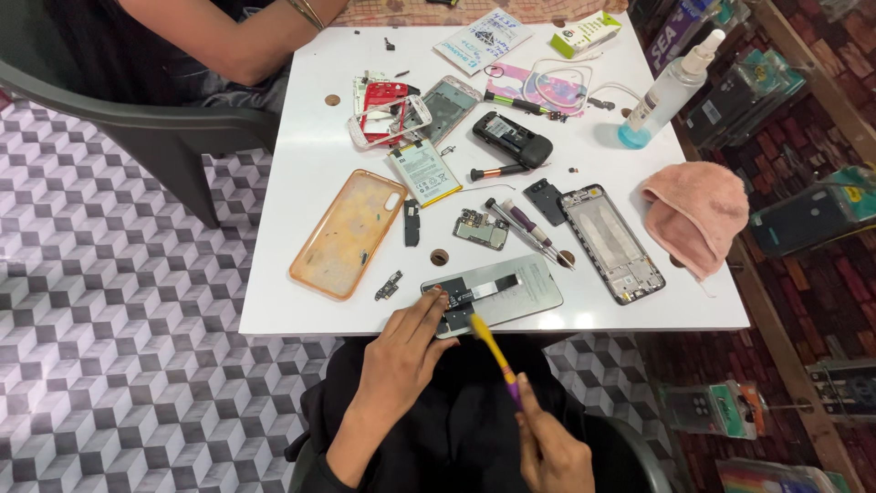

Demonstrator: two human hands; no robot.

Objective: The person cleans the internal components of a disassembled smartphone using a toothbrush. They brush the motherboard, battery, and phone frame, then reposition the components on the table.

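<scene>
The flat grey phone display panel (497,294) lies lengthwise across the white table's (301,301) near edge, under the left hand's (406,351) pressed-together fingertips; the right hand (547,447) pinches a yellow-and-purple tool (493,356), its tip at the panel.

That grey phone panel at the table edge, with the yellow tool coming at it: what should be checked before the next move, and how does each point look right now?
1. Panel steadied: ok. The left hand presses its fingers on the grey phone panel.
2. Panel fully on the table: cannot tell; it lies at the near edge, and a corner may overhang.
3. Tool grip: ok. The right hand holds the yellow tool by its purple end.
4. Tip placement: cannot tell; the tip is blurred, close to the panel's near edge.
5. Loose parts nearby: not ok. A small circuit board and a small connector strip lie close by.
</scene>
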